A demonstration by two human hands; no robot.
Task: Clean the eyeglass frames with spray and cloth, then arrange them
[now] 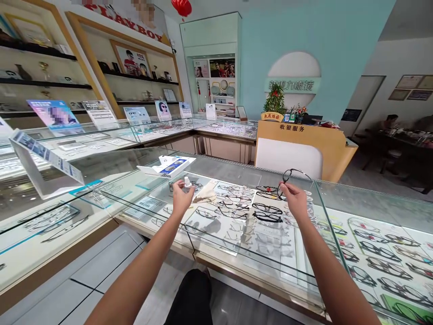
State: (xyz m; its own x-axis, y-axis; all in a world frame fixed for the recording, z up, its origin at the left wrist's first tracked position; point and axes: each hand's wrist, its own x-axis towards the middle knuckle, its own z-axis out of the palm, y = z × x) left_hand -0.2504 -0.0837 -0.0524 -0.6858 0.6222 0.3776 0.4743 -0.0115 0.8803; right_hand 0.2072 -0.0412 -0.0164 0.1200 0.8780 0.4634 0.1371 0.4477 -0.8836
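My left hand (182, 197) is closed around a small white bottle (187, 182), held upright above the glass counter (233, 168). Pinched in my right hand (295, 197) is a pair of dark-rimmed eyeglasses (286, 176), raised over the counter and tilted. A beige cloth (207, 193) lies just right of my left hand. Between the hands several eyeglasses (267, 212) are spread in rows; I cannot tell which rest on the glass and which lie under it. Behind my left hand stands a white-and-blue folded card display (172, 167).
A second display section with several eyeglasses (382, 262) continues on the right. At the left stands a white card stand (47, 164). Beyond is a wooden cashier desk (338, 153) with a plant (275, 97). Two people sit at a dark table (406, 140) far right.
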